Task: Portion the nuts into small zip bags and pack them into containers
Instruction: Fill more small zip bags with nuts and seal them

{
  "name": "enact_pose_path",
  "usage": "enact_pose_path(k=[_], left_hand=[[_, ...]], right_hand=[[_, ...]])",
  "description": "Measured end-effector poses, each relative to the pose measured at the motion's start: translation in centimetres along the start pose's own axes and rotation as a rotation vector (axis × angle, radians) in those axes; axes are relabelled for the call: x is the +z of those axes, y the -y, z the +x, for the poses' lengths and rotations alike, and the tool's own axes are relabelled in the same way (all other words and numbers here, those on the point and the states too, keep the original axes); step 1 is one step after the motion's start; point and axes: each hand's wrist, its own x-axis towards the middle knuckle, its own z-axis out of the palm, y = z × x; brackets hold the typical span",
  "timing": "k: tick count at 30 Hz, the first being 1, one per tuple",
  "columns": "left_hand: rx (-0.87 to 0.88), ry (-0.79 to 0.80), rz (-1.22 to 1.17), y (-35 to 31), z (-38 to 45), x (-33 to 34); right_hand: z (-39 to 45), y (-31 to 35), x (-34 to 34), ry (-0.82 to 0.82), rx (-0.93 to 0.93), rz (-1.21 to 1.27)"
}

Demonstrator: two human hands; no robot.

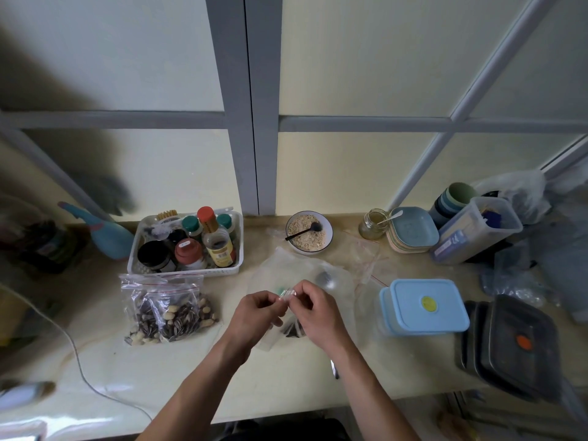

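Both hands, left hand [254, 313] and right hand [318, 313], pinch the zip bag [288, 294] top.

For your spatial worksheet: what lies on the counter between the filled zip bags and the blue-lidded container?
In the head view, both hands, left and right, pinch a small zip bag between the filled zip bags and the blue-lidded container.

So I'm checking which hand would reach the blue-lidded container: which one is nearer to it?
Right. The right hand is just left of the blue-lidded container; the left hand lies farther left, beyond the small zip bag both pinch.
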Motion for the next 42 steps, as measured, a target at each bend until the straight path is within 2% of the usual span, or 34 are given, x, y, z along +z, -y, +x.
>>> enact_pose_path(k=[7, 12, 24, 32, 42], left_hand=[[0.076, -0.014, -0.012, 0.0, -0.1, -0.4], [0.085, 0.016, 0.023, -0.1, -0.2, -0.4], [0.155, 0.022, 0.033, -0.2, -0.7, 0.3], [0.041, 0.074, -0.042, 0.1, -0.7, 0.1], [0.073, 0.095, -0.078, 0.7, -1.0, 0.1]], right_hand=[[-0.1, 0.6, -0.7, 0.032, 0.019, 0.134], [-0.3, 0.0, -0.3, -0.033, 0.071, 0.219], [-0.6, -0.1, -0.2, 0.0, 0.068, 0.172], [-0.7, -0.3, -0.3, 0.014, 0.048, 0.172], [-1.2, -0.5, -0.3, 0.003, 0.064, 0.167]])
